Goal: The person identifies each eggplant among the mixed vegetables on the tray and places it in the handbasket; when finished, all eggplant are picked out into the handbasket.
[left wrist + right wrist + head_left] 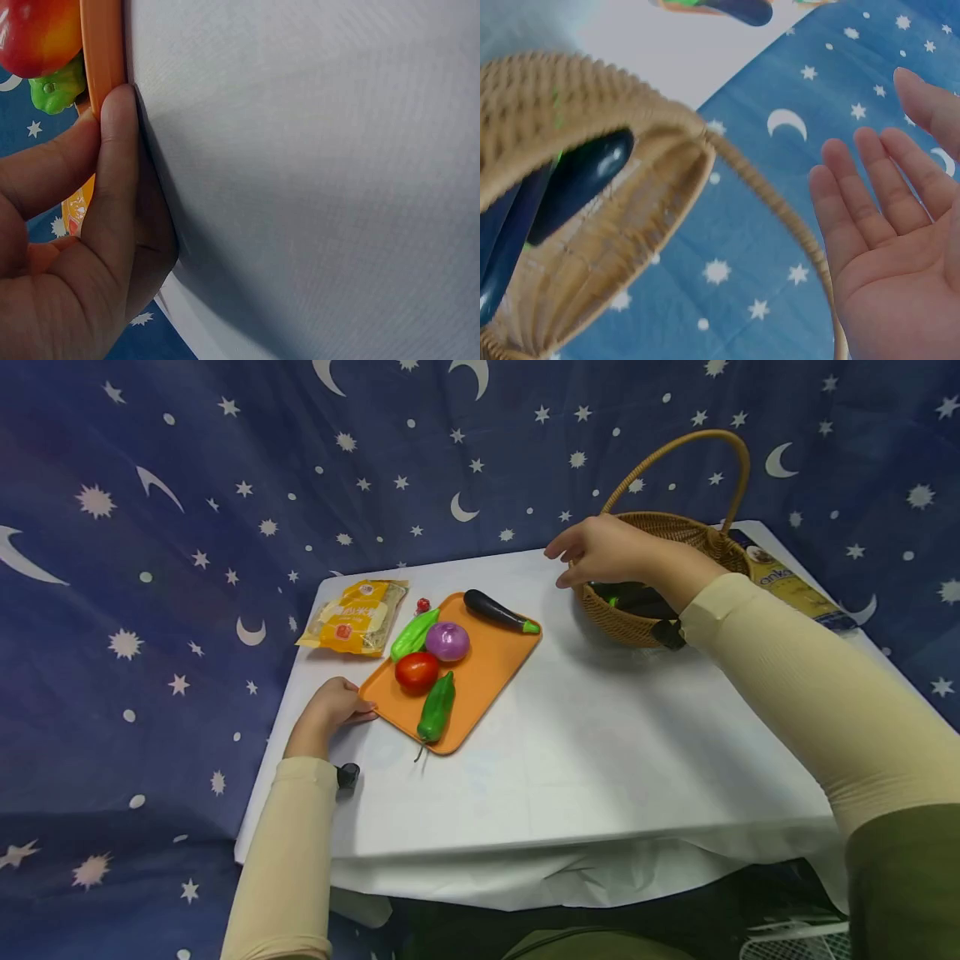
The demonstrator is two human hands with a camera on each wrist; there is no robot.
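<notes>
My left hand (328, 713) pinches the left corner of an orange tray (486, 683) between thumb and fingers; the left wrist view shows this grip on the rim. On the tray lie a red tomato (416, 672), a purple onion (447, 642), a dark green pepper (437, 708), a light green pepper (414, 635) and a black eggplant (498, 611). My right hand (611, 553) hovers over the left rim of a wicker basket (621, 620). In the right wrist view its fingers (889, 199) are extended and hold nothing. Dark eggplants (581, 184) lie inside the basket.
A yellow food packet (352, 617) lies at the table's back left, with a small red object (423, 605) beside it. Behind the basket is a yellow and dark package (797, 583). The basket's tall handle (701, 435) arches upward. A starry blue cloth (420, 468) hangs behind the white table (555, 768).
</notes>
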